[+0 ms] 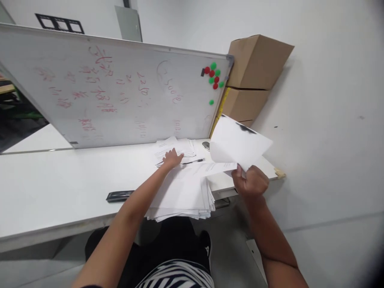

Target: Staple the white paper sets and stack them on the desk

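My right hand (252, 181) is closed on lifted sheets of paper (237, 142), pinching them at the lower edge. One raised sheet stands up with dark marks along its far edge; a printed one stretches back to the left. Beneath them a thick stack of paper (183, 196) overhangs the table's front edge. My left hand (173, 159) lies with fingers spread on printed papers (187, 147) at the back of the stack. Beside its fingertips is a dark pen (193, 161).
A whiteboard (135, 92) with red writing and round magnets (214, 76) stands along the back of the white table (75, 180). Cardboard boxes (255, 64) are piled at the right, near the wall. A black stapler-like object (119, 196) lies left of the stack.
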Demonstrator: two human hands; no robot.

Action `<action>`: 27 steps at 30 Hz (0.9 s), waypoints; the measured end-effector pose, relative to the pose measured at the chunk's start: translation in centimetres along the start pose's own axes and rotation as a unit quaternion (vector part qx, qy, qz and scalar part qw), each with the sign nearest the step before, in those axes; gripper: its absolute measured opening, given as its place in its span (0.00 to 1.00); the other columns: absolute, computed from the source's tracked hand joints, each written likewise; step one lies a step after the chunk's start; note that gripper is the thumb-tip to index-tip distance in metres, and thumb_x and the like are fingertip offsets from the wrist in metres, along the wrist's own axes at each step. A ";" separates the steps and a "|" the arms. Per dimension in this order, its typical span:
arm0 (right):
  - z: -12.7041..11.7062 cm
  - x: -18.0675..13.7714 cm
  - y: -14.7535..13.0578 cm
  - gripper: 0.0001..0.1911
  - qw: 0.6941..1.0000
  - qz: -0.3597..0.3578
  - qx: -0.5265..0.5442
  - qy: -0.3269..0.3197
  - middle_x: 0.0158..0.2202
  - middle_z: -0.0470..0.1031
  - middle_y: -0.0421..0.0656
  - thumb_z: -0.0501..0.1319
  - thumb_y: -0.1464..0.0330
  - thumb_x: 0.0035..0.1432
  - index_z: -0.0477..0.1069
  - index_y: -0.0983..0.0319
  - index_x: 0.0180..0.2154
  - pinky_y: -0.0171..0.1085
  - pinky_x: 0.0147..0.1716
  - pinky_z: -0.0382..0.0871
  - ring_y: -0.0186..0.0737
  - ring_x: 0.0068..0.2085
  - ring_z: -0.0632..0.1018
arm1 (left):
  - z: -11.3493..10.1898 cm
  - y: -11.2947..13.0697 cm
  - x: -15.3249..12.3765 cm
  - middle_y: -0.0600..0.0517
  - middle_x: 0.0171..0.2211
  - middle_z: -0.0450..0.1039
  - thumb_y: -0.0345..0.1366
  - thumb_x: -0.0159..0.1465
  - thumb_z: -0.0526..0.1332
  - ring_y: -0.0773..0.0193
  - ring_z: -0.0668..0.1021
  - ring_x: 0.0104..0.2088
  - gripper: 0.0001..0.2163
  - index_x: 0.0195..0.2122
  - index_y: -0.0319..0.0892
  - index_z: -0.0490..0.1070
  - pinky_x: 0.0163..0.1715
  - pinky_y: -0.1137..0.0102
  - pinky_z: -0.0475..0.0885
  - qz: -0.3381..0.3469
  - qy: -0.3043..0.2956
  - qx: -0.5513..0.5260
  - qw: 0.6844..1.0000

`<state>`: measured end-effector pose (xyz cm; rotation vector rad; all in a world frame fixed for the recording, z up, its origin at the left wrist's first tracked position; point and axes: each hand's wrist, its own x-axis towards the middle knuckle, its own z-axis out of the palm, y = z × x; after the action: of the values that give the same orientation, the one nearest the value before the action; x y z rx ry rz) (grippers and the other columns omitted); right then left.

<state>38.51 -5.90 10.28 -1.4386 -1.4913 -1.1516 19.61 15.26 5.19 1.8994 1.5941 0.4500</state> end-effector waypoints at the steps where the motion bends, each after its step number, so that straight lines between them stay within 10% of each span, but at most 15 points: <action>1: 0.3 0.4 -0.1 0.20 1.000 0.012 -0.005 -0.002 0.14 0.55 0.36 0.57 0.66 0.60 0.54 0.57 0.18 0.36 0.21 0.57 0.34 0.19 0.63 | 0.1 0.1 -1.4 0.37 0.63 0.56 0.51 0.63 0.52 0.47 0.57 0.64 0.29 0.61 0.40 0.57 0.57 0.54 0.57 0.028 -0.011 -0.078 0.997; 3: 1.1 1.2 -0.6 0.19 0.999 0.038 -0.021 -0.002 0.15 0.57 0.37 0.56 0.67 0.61 0.57 0.57 0.19 0.36 0.21 0.56 0.34 0.19 0.64 | -0.8 -0.2 -5.2 0.40 0.62 0.59 0.56 0.65 0.44 0.52 0.65 0.60 0.30 0.61 0.42 0.57 0.54 0.59 0.63 0.078 -0.065 -0.275 0.956; 7: 2.4 2.0 -3.7 0.09 0.998 0.000 0.053 -0.017 0.20 0.68 0.41 0.56 0.70 0.61 0.69 0.62 0.28 0.36 0.25 0.63 0.37 0.23 0.71 | -4.7 -2.2 -12.8 0.33 0.56 0.66 0.65 0.59 0.36 0.54 0.77 0.42 0.41 0.62 0.38 0.57 0.36 0.61 0.73 0.060 -0.368 -0.518 0.770; 11: 2.4 -0.3 -9.8 0.06 0.929 -0.226 0.280 -0.089 0.39 0.78 0.51 0.59 0.70 0.60 0.71 0.63 0.40 0.41 0.38 0.72 0.47 0.44 0.77 | -7.2 -6.3 -17.7 0.34 0.57 0.65 0.68 0.56 0.39 0.48 0.74 0.49 0.45 0.61 0.36 0.59 0.40 0.57 0.74 0.043 -0.333 -0.673 0.659; 21: 0.7 -9.7 -18.5 0.15 0.819 -0.234 0.440 -0.284 0.58 0.67 0.53 0.60 0.62 0.59 0.71 0.63 0.46 0.58 0.58 0.57 0.54 0.63 0.62 | -3.3 -12.9 -25.0 0.44 0.43 0.77 0.43 0.58 0.64 0.56 0.77 0.44 0.21 0.49 0.37 0.71 0.48 0.63 0.70 -0.124 -0.001 -0.568 0.814; 27: -1.2 -11.7 -17.0 0.33 0.909 0.113 0.351 -0.195 0.66 0.53 0.51 0.65 0.64 0.55 0.57 0.54 0.60 0.63 0.60 0.47 0.56 0.66 0.53 | -1.6 -14.9 -24.8 0.48 0.37 0.78 0.46 0.53 0.67 0.61 0.78 0.37 0.18 0.40 0.39 0.75 0.40 0.67 0.73 -0.110 0.081 -0.486 0.863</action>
<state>22.52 -10.13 -2.12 -1.3026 -1.7047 -0.1272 1.93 -7.10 -0.09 0.9116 1.2623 1.0830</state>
